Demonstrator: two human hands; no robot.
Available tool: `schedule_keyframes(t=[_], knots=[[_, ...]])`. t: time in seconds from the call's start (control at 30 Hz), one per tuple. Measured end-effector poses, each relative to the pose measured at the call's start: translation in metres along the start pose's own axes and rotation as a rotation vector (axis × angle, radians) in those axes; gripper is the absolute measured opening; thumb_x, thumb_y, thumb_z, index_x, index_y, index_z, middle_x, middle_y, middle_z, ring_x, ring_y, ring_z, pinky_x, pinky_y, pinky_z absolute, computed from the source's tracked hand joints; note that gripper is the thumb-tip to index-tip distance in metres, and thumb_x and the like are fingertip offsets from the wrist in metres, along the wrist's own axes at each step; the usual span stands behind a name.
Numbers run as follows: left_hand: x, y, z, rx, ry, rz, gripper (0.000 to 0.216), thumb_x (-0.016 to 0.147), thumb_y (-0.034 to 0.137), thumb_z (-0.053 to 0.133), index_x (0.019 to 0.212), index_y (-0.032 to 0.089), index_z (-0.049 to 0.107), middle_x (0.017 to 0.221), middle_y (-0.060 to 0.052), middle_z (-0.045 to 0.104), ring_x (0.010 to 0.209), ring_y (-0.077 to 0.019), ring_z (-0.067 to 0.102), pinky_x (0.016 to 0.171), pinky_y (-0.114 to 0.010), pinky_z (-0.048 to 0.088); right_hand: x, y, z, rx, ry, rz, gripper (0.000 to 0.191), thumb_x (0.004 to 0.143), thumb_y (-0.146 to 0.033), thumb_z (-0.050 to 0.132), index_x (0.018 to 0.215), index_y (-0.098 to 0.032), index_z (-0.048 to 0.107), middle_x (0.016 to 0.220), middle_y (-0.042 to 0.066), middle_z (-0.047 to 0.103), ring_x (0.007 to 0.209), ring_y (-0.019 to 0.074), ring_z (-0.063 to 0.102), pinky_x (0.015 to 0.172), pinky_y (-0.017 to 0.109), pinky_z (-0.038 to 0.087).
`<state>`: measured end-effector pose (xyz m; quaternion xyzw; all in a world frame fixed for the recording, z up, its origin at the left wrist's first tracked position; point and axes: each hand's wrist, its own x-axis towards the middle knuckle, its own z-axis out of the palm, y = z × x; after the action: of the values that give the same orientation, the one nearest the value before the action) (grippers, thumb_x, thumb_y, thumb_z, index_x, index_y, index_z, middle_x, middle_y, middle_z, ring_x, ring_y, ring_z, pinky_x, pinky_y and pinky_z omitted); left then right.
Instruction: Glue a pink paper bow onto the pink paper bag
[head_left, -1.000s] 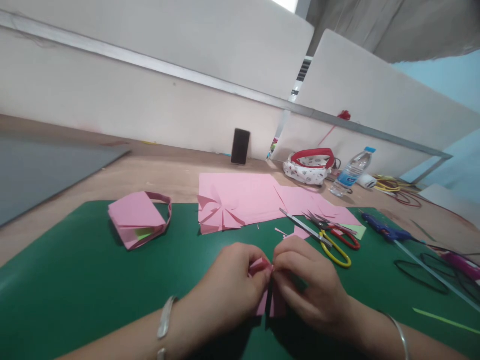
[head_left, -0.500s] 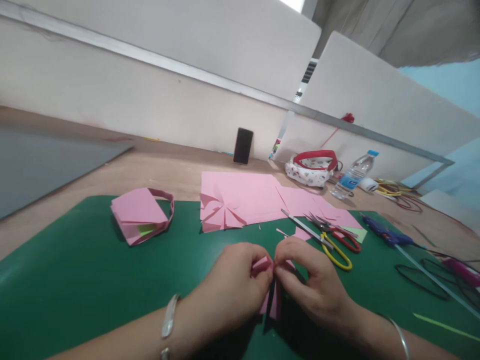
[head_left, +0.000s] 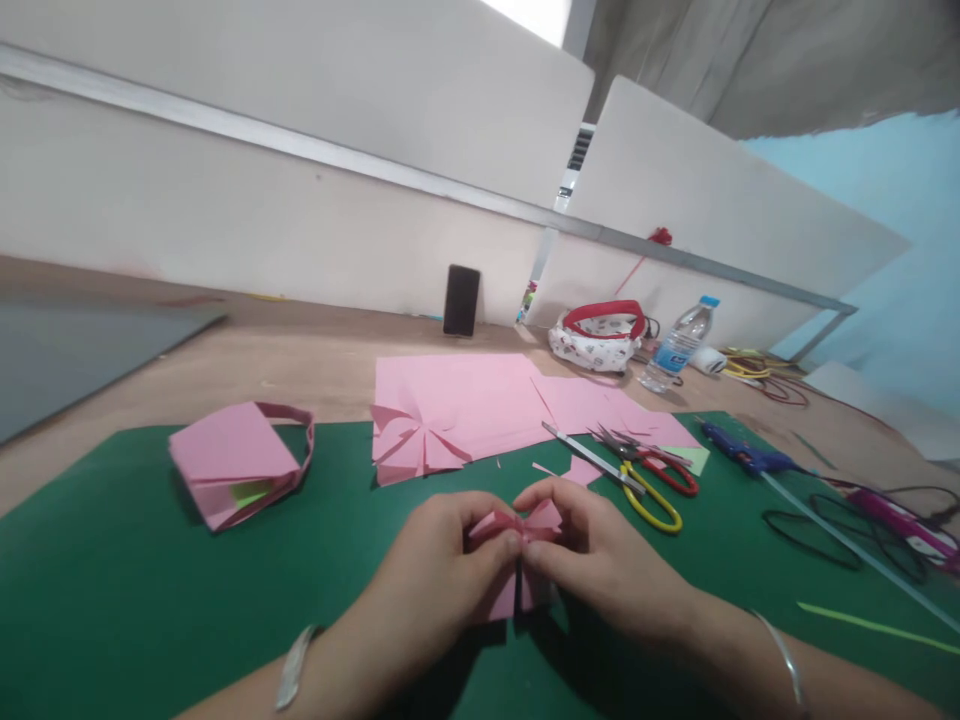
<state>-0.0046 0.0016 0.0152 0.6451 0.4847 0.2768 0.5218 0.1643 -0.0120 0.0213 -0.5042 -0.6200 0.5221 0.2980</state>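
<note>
Pink paper piece [head_left: 496,603] is located between the two hands, above the near part of a green mat [head_left: 285,590]; petal-like flaps spread at its top and two strips hang below with a gap between them. Left hand [head_left: 441,555]: thumb and fingers pinched on the piece's left side. Right hand [head_left: 604,560]: thumb and fingers pinched on its right side, the two thumb tips close together at the middle. Whether the lower edge touches the mat cannot be determined. Beyond the hands, a large pink sheet [head_left: 472,390] lies partly on the mat and partly on the desk [head_left: 322,365], with a cut pink petal form [head_left: 416,445] at its near left corner. Folded pink paper object [head_left: 236,450], with a looped band, rests at left. At right, a yellow handle loop [head_left: 665,527] and a blue tool [head_left: 739,449] were noted on the mat.
</note>
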Motion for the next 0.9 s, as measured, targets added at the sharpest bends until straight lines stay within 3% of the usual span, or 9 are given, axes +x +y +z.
schedule_keyframes(t=[0.17, 0.3, 0.5, 0.6, 0.8, 0.9], knots=[[-0.001, 0.003, 0.001, 0.031, -0.014, -0.023, 0.023, 0.073, 0.037, 0.051, 0.070, 0.017, 0.064, 0.052, 0.005, 0.047, 0.052, -0.0124, 0.042, 0.049, -0.022, 0.031, 0.000, -0.002, 0.000, -0.114, 0.000, -0.075, 0.017, 0.075, -0.010, 0.056, 0.091, -0.016, 0.056, 0.068, -0.004, 0.053, 0.057, 0.0089, 0.051, 0.052, 0.020, 0.041], [-0.003, 0.005, 0.002, 0.022, 0.009, -0.047, 0.023, 0.072, 0.036, 0.050, 0.066, 0.017, 0.063, 0.055, 0.004, 0.047, 0.056, -0.0128, 0.042, 0.051, -0.023, 0.031, -0.002, -0.003, 0.001, -0.258, 0.061, -0.160, 0.010, 0.076, -0.008, 0.052, 0.079, -0.018, 0.055, 0.064, -0.003, 0.056, 0.058, 0.0106, 0.054, 0.054, 0.021, 0.043], [-0.003, 0.003, 0.005, 0.078, 0.008, -0.063, 0.023, 0.073, 0.036, 0.048, 0.064, 0.018, 0.057, 0.058, 0.003, 0.045, 0.059, -0.0139, 0.040, 0.054, -0.025, 0.030, -0.005, -0.001, 0.003, -0.456, 0.152, -0.290, 0.014, 0.075, -0.009, 0.052, 0.066, -0.018, 0.047, 0.060, -0.005, 0.050, 0.058, 0.0096, 0.045, 0.055, 0.021, 0.036], [-0.003, -0.001, 0.006, 0.155, 0.001, -0.037, 0.024, 0.076, 0.035, 0.045, 0.065, 0.018, 0.058, 0.059, 0.002, 0.044, 0.060, -0.0149, 0.041, 0.055, -0.026, 0.029, -0.004, 0.001, 0.003, -0.481, 0.144, -0.290, 0.012, 0.078, -0.012, 0.051, 0.068, -0.018, 0.050, 0.059, -0.005, 0.050, 0.057, 0.0100, 0.045, 0.055, 0.022, 0.036], [-0.006, -0.005, 0.007, 0.233, 0.001, 0.000, 0.022, 0.079, 0.031, 0.045, 0.071, 0.019, 0.062, 0.065, 0.001, 0.054, 0.067, -0.0166, 0.049, 0.061, -0.026, 0.033, -0.001, 0.001, 0.001, -0.461, 0.133, -0.239, 0.011, 0.071, -0.007, 0.052, 0.067, -0.017, 0.054, 0.063, -0.003, 0.054, 0.060, 0.0102, 0.048, 0.056, 0.021, 0.038], [-0.007, -0.003, 0.008, 0.240, -0.004, -0.021, 0.021, 0.078, 0.030, 0.045, 0.068, 0.019, 0.059, 0.063, 0.002, 0.050, 0.065, -0.0162, 0.047, 0.060, -0.026, 0.031, -0.001, 0.001, 0.001, -0.488, 0.119, -0.230, 0.010, 0.071, -0.009, 0.052, 0.066, -0.017, 0.053, 0.061, -0.003, 0.053, 0.058, 0.0097, 0.046, 0.054, 0.021, 0.036]])
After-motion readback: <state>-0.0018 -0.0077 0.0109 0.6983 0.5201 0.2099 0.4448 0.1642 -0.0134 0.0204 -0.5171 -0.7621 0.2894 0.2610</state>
